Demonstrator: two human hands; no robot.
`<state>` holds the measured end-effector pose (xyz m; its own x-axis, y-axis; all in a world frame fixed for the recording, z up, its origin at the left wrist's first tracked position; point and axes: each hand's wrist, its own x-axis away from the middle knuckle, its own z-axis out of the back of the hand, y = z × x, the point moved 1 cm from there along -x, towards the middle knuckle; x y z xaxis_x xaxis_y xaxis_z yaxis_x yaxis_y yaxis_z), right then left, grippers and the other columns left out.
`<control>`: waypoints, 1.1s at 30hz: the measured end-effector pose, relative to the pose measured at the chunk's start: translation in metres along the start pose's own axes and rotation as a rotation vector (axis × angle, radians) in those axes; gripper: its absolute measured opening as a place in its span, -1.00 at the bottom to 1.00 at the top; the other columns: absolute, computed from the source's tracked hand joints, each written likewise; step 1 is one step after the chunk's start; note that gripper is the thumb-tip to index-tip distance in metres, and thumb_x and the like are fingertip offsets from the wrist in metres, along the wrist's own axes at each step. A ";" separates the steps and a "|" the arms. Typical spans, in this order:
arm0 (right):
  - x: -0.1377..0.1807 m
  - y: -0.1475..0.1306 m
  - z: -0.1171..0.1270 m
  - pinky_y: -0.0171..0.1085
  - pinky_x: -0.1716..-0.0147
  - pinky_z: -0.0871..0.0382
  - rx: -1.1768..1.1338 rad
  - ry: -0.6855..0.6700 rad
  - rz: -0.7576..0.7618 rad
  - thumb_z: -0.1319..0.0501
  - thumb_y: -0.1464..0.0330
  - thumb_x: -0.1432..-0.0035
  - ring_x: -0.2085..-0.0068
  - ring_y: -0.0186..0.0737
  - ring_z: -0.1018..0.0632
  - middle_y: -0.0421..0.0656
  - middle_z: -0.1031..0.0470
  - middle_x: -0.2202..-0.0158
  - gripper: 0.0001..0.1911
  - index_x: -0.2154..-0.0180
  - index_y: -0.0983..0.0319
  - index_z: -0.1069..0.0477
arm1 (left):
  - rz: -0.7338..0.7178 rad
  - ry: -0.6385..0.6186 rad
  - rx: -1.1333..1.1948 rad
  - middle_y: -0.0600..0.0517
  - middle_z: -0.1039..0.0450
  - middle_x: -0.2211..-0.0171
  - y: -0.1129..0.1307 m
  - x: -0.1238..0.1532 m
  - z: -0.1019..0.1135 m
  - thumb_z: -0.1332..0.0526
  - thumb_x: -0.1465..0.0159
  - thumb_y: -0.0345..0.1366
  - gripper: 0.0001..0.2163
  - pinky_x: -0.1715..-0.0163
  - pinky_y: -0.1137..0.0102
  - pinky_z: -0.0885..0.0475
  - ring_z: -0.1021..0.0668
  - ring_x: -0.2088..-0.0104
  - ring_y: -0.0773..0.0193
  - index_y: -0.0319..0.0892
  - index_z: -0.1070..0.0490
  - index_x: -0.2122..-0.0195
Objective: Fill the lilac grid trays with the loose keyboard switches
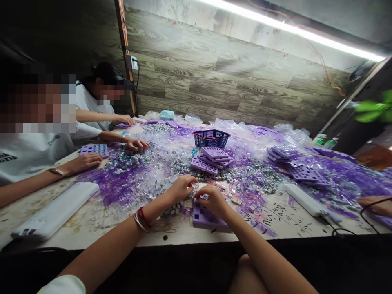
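Fingers (pixel 200 191) of the right hand (pixel 215 201) are curled, thumb and index nearly meeting in a loop; whether a part is gripped between them cannot be determined. The left hand (pixel 180 188), just beside it, is half closed, thumb toward the fingertips; its contents, if any, cannot be determined. Beneath the right hand, the purple perforated panel (pixel 199 219) lies at the front edge of the tabletop (pixel 294 228), partly covered by that hand. Beyond both hands spreads a heap of small switch-like parts (pixel 180 161). Behind the hands, a stack of purple perforated panels (pixel 214 154) sits in front of a dark blue slotted basket (pixel 211 141). A white bar-shaped device (pixel 306 200) lies to the right, with a cable at its near end; a second white device (pixel 58 210) lies to the left, near a co-worker's hand (pixel 85 161).
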<state>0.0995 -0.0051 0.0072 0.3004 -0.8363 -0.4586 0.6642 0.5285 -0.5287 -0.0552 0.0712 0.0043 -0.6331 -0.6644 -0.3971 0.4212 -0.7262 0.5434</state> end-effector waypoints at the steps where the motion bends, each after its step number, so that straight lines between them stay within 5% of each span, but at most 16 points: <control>1: 0.000 0.000 0.000 -0.28 0.27 -0.39 -0.005 0.004 -0.003 -0.24 0.64 0.09 0.37 -0.22 -0.55 -0.20 -0.58 0.46 -0.75 0.46 0.20 -0.55 | 0.002 -0.004 0.011 0.04 -0.43 0.39 0.000 0.000 0.000 -0.09 -0.03 -0.60 -0.73 0.28 0.43 -0.37 -0.46 0.39 0.32 -0.25 -0.46 0.30; 4: 0.001 0.001 0.004 -0.25 0.23 -0.41 -0.080 0.038 0.013 -0.26 0.58 0.05 0.33 -0.21 -0.56 -0.17 -0.59 0.42 -0.80 0.44 0.19 -0.56 | 0.002 -0.020 0.054 0.03 -0.42 0.39 0.002 0.001 -0.001 -0.10 -0.04 -0.58 -0.75 0.30 0.44 -0.36 -0.47 0.38 0.31 -0.26 -0.47 0.29; 9: 0.011 0.011 0.038 -0.21 0.25 -0.46 -0.188 0.304 -0.112 -0.21 0.42 -0.08 0.26 -0.17 -0.57 -0.11 -0.58 0.32 -0.86 0.34 0.20 -0.56 | -0.008 -0.114 0.152 0.09 -0.40 0.44 0.006 0.002 0.000 -0.12 0.01 -0.58 -0.71 0.42 0.52 -0.35 -0.47 0.46 0.38 -0.25 -0.48 0.28; 15: 0.028 0.018 0.080 -0.10 0.16 -0.46 -0.005 0.492 -0.194 -0.14 0.40 -0.15 0.12 -0.10 -0.53 -0.04 -0.55 0.20 -0.79 0.25 0.22 -0.54 | -0.001 -0.138 0.245 0.03 -0.30 0.26 0.007 0.001 0.004 -0.10 0.02 -0.59 -0.72 0.45 0.56 -0.37 -0.46 0.46 0.46 -0.25 -0.49 0.33; 21: 0.033 0.025 0.047 -0.05 -0.05 -0.36 -0.049 0.088 0.032 -0.18 0.43 -0.11 -0.02 -0.09 -0.49 -0.05 -0.51 0.04 -0.72 0.12 0.18 -0.53 | 0.062 -0.125 0.216 0.07 -0.29 0.37 0.003 0.001 0.007 -0.16 0.03 -0.57 -0.73 0.49 0.57 -0.30 -0.39 0.49 0.46 -0.25 -0.54 0.34; 26: 0.042 0.041 0.059 -0.06 0.00 -0.41 0.013 0.200 0.019 -0.12 0.43 -0.15 0.02 -0.08 -0.53 -0.03 -0.54 0.08 -0.73 0.14 0.20 -0.53 | 0.080 -0.120 0.193 0.04 -0.34 0.37 0.004 0.002 0.008 -0.23 -0.02 -0.47 -0.81 0.50 0.56 -0.29 -0.40 0.50 0.44 -0.27 -0.56 0.32; 30: 0.054 0.047 0.083 -0.12 0.16 -0.48 0.089 0.327 -0.089 -0.14 0.42 -0.11 0.24 -0.10 -0.60 -0.06 -0.60 0.29 -0.79 0.28 0.23 -0.55 | 0.061 -0.082 0.218 0.03 -0.37 0.38 0.003 0.002 0.006 -0.23 -0.03 -0.45 -0.82 0.49 0.56 -0.29 -0.41 0.49 0.43 -0.26 -0.55 0.33; 33: 0.057 0.041 0.084 -0.21 0.27 -0.49 0.060 0.269 -0.149 -0.12 0.47 -0.08 0.35 -0.16 -0.61 -0.11 -0.60 0.39 -0.77 0.31 0.24 -0.55 | 0.056 -0.037 0.263 0.03 -0.38 0.36 0.001 0.002 0.004 -0.24 -0.05 -0.43 -0.82 0.47 0.55 -0.31 -0.43 0.46 0.42 -0.25 -0.55 0.31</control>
<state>0.2015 -0.0434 0.0188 0.0105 -0.8311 -0.5560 0.7289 0.3870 -0.5648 -0.0582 0.0697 0.0069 -0.6390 -0.6920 -0.3359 0.2763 -0.6141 0.7393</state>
